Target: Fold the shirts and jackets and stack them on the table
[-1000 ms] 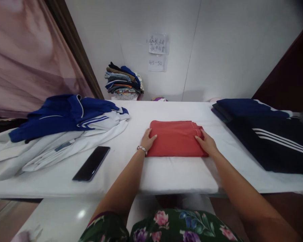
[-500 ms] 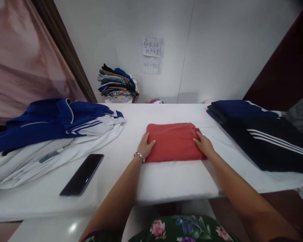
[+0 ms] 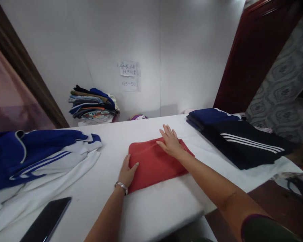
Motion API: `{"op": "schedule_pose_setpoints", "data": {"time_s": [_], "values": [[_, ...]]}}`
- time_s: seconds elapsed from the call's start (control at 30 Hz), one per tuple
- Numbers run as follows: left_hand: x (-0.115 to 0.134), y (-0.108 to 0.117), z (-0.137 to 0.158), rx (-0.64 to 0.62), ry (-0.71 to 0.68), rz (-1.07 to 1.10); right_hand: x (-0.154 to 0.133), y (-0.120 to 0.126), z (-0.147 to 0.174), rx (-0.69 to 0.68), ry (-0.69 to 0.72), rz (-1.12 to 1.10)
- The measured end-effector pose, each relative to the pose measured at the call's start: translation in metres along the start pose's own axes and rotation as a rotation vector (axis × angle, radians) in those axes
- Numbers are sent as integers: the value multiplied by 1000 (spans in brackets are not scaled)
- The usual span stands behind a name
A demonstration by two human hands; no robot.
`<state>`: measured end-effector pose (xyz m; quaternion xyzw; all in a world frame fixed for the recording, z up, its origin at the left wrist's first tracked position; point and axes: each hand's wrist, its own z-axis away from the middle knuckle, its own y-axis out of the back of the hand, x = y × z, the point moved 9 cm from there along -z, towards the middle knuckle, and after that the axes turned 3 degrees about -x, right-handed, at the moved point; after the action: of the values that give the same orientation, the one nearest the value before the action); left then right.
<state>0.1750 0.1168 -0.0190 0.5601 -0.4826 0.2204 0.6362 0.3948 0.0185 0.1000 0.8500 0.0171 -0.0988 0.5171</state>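
Observation:
A red garment, folded into a flat rectangle, lies before me on the white-covered table. At its left edge rests my left hand, wearing a bracelet, thumb on top and fingers stretched along the side; it is open. My right hand is open too, its fingers spread over the upper right part of the cloth, the fingertips reaching past the far edge. The underside of the garment is hidden.
A blue and white jacket lies spread at left, with a black phone in front. Folded dark clothes with white stripes are stacked at right. A clothes pile stands behind the table near a wall sign.
My right hand has left the garment's right edge and moved onto its upper right part, fingers now spread. The left hand stays at the left edge. The view has turned right.

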Motion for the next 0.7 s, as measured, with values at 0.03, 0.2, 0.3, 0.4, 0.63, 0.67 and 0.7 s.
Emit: {"op": "schedule_pose_setpoints", "data": {"time_s": [0.03,0.2,0.3,0.4,0.63,0.67,0.7], "values": [[0,1,0,-2,0,-7,5,-9,-5,-42,-20,3],[-1,1,-2,-9,6,-30,70,-90,5,-526,-322,-76],[-4,1,-4,11,5,-48,83,-104,8,-523,-332,-104],[-6,3,-4,30,15,-55,82,-105,8,-507,-324,-108],[-8,6,0,12,106,-50,81,-94,12,-430,-295,-56],[-10,7,0,10,119,-21,80,-92,13,-412,-283,-51],[-11,8,-1,9,134,13,79,-90,15,-397,-269,-49]]}}
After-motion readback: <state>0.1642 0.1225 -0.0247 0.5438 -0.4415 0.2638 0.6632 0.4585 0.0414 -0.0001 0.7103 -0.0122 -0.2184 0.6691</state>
